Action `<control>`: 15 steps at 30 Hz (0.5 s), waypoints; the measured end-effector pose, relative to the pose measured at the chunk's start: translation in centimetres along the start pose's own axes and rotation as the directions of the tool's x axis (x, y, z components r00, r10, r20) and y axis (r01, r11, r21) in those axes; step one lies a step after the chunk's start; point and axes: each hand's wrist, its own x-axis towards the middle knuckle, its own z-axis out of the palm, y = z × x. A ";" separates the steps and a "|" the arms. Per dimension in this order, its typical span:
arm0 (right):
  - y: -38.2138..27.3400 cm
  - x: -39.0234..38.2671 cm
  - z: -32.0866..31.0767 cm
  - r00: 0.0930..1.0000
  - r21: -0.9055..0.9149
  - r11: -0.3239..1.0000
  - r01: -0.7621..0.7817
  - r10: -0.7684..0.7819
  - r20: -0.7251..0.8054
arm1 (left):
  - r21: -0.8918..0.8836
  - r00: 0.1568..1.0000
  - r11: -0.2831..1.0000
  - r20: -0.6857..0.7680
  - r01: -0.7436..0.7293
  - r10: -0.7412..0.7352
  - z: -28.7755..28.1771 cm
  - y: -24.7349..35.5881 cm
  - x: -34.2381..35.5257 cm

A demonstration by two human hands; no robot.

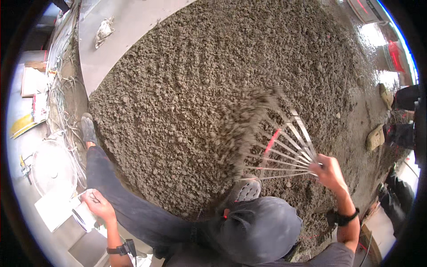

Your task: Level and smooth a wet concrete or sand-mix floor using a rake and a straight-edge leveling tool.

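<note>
My right hand (330,171) is closed round the narrow end of a metal fan rake (291,153), whose pale tines spread to the left and carry a red strip. Its tips are blurred and touch a broad heap of damp, crumbly grey-brown material (187,98). Some of that material is smeared by motion beside the tips. Low on the left, away from the heap, my left hand (98,205) has its fingers curled together; a small dark shape shows at the fingertips, too small to name. Black bands circle both my wrists.
My bent knee (260,229) and shoe (249,190) are beside the heap; my other shoe (88,128) is at its left edge. A white round fan (54,167) and cables lie left. A pale sheet (129,22) borders the top. Another person's shoes (376,137) stand right.
</note>
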 end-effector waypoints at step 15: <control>-15.3 15.9 5.7 0.933 -0.179 0.925 0.336 -0.301 0.199 | 0.037 0.973 0.974 0.065 -0.224 0.221 1.3 0.8 1.4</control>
